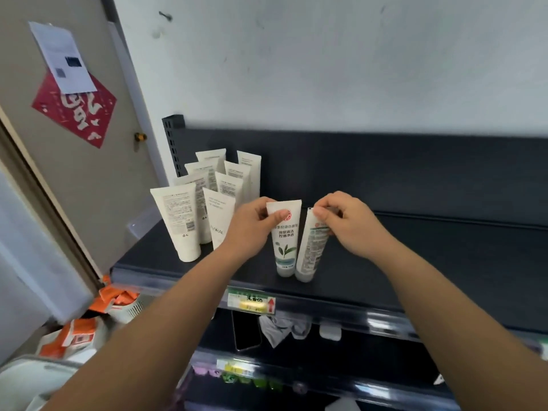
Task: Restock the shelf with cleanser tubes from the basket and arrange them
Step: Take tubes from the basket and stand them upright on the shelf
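1. Head view shows the big dark shelf (415,256). Both hands work near its front edge, and most of the shelf to the right of them is bare.

2. A bunch of white tubes (207,200) stands on its caps just to the left of the left hand. They are packed close, so a bump could knock them down like pins.

3. The left hand (252,226) is pinched shut on the flat top of the green leaf tube (285,238), thumb in front and fingers behind. The tube stands cap down on the shelf.

4. The right hand (350,223) is pinched shut on the top of the turned tube (311,247). This one leans a little and touches the leaf tube down low. Its back label faces out, so I think it needs a twist.

5. These tubes look light and squishy, with smooth, slippery skin. The flat sealed top is the stiff part, so that is a good place to hold. The round cap is small, so each tube may tip when let go.

6. The basket is probably the pale thing at the bottom left, but it is too cut off to be sure.
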